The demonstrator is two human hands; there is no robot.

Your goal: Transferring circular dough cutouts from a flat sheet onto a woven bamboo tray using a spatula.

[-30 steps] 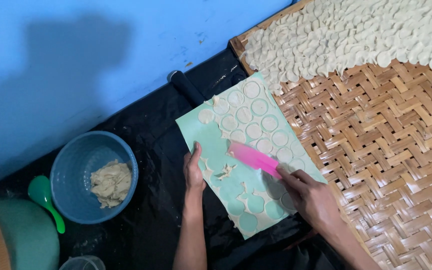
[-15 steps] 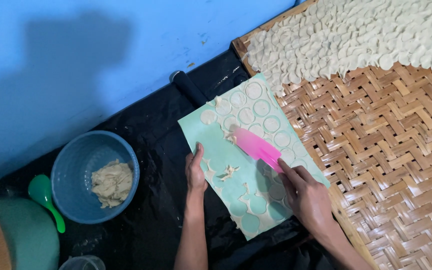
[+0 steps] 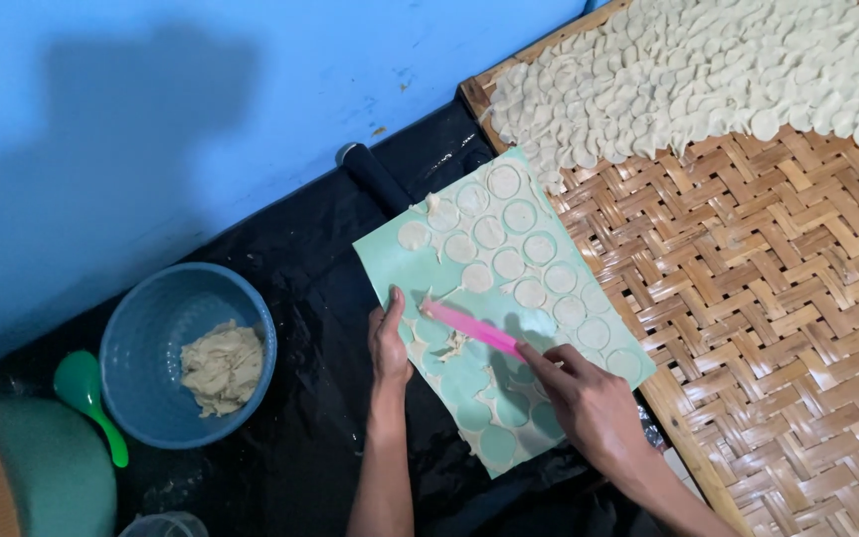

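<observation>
A light green board [image 3: 390,261] lies on black plastic, covered with thin dough cut into several round discs [image 3: 509,264]. My left hand [image 3: 390,343] presses flat on the board's left edge. My right hand [image 3: 584,398] grips a pink flat scraper [image 3: 471,328], whose tip rests on the board near my left hand, beside loose dough scraps [image 3: 452,345].
A blue bowl [image 3: 141,318] holding a lump of dough [image 3: 221,366] sits at the left, with a green scoop [image 3: 86,393] beside it. A woven bamboo tray [image 3: 777,328] at the right carries many dough discs [image 3: 708,70]. A dark rolling pin [image 3: 375,177] lies behind the board. Blue wall behind.
The pink scraper has swung down and to the left across the board, toward my left hand. My right hand followed it. The left hand has stayed put.
</observation>
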